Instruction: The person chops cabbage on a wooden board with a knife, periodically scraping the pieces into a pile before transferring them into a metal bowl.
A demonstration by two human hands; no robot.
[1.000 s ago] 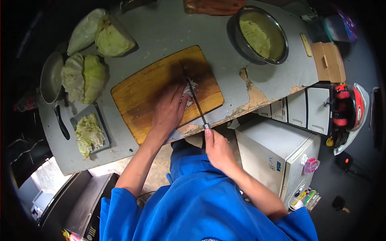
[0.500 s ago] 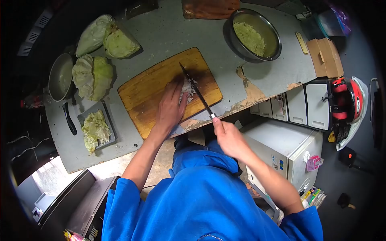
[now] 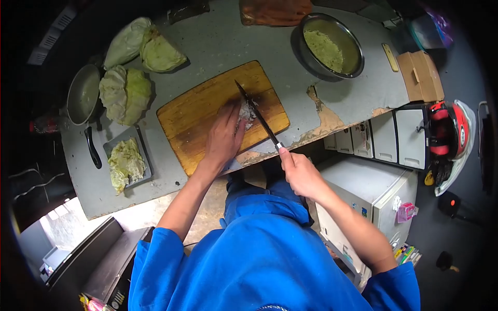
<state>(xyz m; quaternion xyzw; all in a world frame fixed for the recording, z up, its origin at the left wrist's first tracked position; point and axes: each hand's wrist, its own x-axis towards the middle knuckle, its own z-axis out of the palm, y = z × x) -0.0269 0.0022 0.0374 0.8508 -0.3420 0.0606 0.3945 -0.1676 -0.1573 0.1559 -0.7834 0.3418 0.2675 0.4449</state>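
My right hand (image 3: 298,171) grips the handle of a long dark-bladed kitchen knife (image 3: 263,124). The blade slants up and left over the wooden cutting board (image 3: 189,116), across finely chopped white vegetable (image 3: 248,111). On the board, my left hand (image 3: 224,136) is closed around the left side of this small pile, thumb and fingers on either side of it. Its fingertips are close to the blade and partly in shadow. The exact kind of vegetable is hard to make out.
A steel bowl (image 3: 354,54) of chopped pale-green vegetable stands at the back right. Cabbages (image 3: 137,96) sit at the left, near a frying pan (image 3: 78,106) and a grey tray (image 3: 146,158) with cabbage leaves. A cardboard box (image 3: 423,78) is at the table's right end.
The view has shifted slightly, moving the table items a little to the right. Both hands and the knife keep nearly the same place over the board.
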